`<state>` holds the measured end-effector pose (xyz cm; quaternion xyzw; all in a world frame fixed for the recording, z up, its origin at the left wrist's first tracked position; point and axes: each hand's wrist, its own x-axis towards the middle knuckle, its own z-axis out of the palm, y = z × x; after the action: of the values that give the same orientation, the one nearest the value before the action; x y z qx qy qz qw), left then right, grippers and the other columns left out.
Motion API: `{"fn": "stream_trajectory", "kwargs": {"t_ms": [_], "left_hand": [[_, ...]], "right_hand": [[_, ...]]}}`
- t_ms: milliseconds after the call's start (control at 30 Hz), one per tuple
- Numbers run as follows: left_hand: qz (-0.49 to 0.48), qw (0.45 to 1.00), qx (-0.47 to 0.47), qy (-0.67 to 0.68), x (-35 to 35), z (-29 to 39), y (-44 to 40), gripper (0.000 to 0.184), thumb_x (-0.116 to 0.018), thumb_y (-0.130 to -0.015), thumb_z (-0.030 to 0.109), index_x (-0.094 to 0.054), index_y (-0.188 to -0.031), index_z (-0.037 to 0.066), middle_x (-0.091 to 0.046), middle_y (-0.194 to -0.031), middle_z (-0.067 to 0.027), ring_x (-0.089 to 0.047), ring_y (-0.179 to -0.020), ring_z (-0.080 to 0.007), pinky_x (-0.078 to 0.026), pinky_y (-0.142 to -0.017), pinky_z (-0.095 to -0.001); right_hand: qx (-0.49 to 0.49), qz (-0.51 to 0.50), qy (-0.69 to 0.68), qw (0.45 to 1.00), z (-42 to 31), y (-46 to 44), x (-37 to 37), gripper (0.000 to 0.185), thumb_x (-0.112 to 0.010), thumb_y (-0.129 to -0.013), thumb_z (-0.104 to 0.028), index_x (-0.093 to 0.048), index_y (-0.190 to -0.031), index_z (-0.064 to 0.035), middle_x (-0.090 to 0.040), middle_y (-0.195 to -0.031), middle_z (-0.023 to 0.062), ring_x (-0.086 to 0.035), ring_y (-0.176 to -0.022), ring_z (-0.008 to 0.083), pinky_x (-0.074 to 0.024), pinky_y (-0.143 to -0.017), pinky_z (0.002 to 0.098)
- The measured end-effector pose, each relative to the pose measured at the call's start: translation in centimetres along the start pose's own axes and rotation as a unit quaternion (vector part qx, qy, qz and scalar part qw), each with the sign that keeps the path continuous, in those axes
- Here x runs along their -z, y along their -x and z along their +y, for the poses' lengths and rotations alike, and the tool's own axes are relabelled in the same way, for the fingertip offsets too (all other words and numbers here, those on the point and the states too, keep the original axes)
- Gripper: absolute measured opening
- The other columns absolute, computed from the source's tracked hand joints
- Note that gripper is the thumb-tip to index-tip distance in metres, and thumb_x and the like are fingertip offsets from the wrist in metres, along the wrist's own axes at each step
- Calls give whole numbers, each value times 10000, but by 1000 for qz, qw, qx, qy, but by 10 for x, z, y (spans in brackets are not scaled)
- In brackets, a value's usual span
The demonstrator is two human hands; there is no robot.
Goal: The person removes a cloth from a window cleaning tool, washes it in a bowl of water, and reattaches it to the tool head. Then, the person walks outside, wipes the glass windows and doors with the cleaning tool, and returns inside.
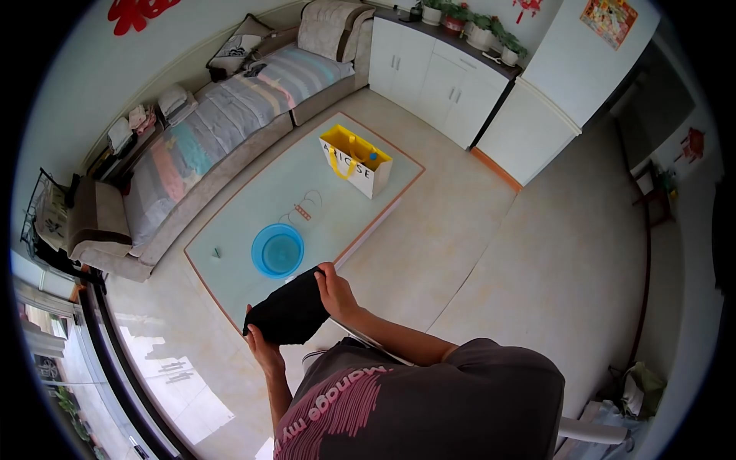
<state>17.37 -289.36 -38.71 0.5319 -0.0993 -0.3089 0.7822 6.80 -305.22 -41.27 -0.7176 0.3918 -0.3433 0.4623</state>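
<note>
A piece of black cloth (290, 310) is stretched between my two hands, above the near end of the coffee table. My left hand (264, 349) grips its lower left corner, thumb and fingers closed on the edge. The upper right corner is pinched in my right hand (335, 291). Whether the cloth is a garment I cannot make out. Just beyond it, a round blue basin (256, 253) stands on the glass-topped coffee table (230, 230).
A white and yellow shopping bag (369, 179) stands at the table's far end, with a power strip (302, 211) and its cord nearer. A sofa (207, 146) runs along the left. White cabinets (429, 77) with potted plants stand at the back.
</note>
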Motion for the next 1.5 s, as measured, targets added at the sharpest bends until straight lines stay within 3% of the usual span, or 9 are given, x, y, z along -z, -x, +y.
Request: {"fn": "stream_trajectory", "kwargs": {"t_ms": [100,200,433,533,767,933,1167,1367,1500], "left_hand": [[76,995,-57,-20,3,-27,-6,514,-397,-941,413,-429,-1269,20,-520,-1177,-115,-544,-1024,-202,-462,-869,-315],[153,987,42,-14,4,-31,-9,547,-427,-919,451,-472,-1201,-16,-561,-1107,-119,-580,-965,-218,-469,-865,-317],[-61,954,270,114,14,-28,-12,486,-444,-908,394,-511,-1127,-34,-590,-1068,-148,-573,-1006,-265,-456,-889,-368],[-178,949,204,164,4,-16,1,409,-503,-894,199,-438,-1225,-33,-510,-1222,-161,-508,-1121,-267,-425,-938,-373],[-69,988,129,-42,9,-18,11,361,-522,-886,138,-457,-1215,4,-572,-1106,-97,-561,-988,-178,-466,-816,-291],[71,961,19,-267,37,-47,6,266,-547,-897,225,-560,-1030,-6,-618,-835,-27,-576,-747,-88,-466,-653,-234],[140,985,98,-18,22,-55,11,257,-569,-878,276,-567,-912,21,-609,-784,-65,-601,-633,-149,-485,-526,-268],[107,992,56,-22,7,-32,19,290,-466,-928,330,-469,-1090,90,-568,-1021,-94,-564,-970,-228,-532,-721,-388],[96,992,20,-74,-1,-24,13,241,-457,-937,320,-500,-997,91,-561,-851,-36,-541,-726,-120,-450,-548,-279]], "right_hand": [[17,-22,2,1000,3,-1,2,176,-449,-924,-193,-409,-1030,-58,-585,-799,219,-567,-758,422,-443,-608,466],[8,-13,-23,1000,8,-2,1,170,-448,-925,-195,-423,-1016,-53,-575,-798,225,-564,-753,419,-446,-615,451],[-114,-30,-241,963,28,-13,-8,212,-463,-926,-223,-490,-981,-20,-539,-815,50,-495,-741,130,-415,-668,257],[-233,-28,-376,896,28,-15,-10,202,-464,-924,-223,-503,-981,-33,-523,-816,5,-486,-739,93,-419,-663,246],[-494,-113,-523,685,3,-14,13,195,-555,-870,-212,-535,-952,-36,-576,-838,60,-566,-760,158,-470,-704,297],[-370,-85,-461,802,34,-2,-8,219,-562,-870,-209,-545,-978,-19,-585,-849,57,-568,-760,152,-472,-704,299],[-239,-43,-338,909,49,3,-15,244,-552,-880,-218,-544,-1002,-7,-572,-874,35,-531,-791,113,-435,-711,252],[-294,-207,-341,869,55,2,-4,298,-660,-782,-143,-544,-1015,1,-595,-889,76,-574,-788,142,-467,-705,269],[-168,-237,-217,932,71,8,-11,357,-703,-730,-154,-549,-1004,16,-620,-878,119,-593,-799,183,-475,-698,307]]}}
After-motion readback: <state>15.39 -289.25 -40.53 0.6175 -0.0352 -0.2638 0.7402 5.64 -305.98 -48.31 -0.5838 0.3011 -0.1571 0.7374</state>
